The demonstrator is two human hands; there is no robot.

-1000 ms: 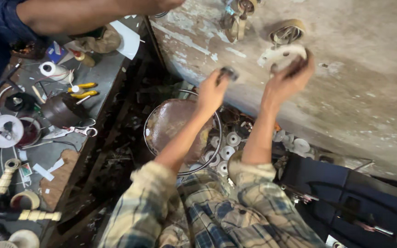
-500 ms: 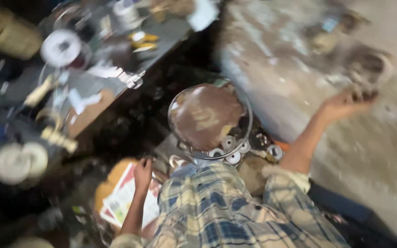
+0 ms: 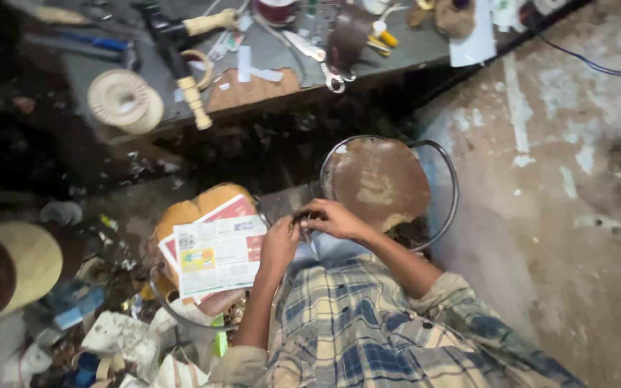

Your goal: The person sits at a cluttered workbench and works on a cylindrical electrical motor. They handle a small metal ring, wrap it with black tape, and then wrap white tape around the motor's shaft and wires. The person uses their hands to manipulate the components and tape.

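Hands meet over the lap, above the plaid shirt (image 3: 368,330): the left hand (image 3: 279,244) and right hand (image 3: 333,218) pinch a small dark part (image 3: 303,224) between closed fingers, too small to identify. Judging by the grip, a fiddly fitting or twisting step is under way, which calls for steady fingertip control. Just left lies a printed leaflet (image 3: 217,253); beyond stands a rusty round stool (image 3: 379,179), then the cluttered surface (image 3: 274,54) with a cream spool (image 3: 120,99).

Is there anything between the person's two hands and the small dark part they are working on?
Nothing visible is in the way. The left hand and the right hand meet directly on the small dark part, over the lap, just in front of the round rusty pan. The folded papers lie aside.
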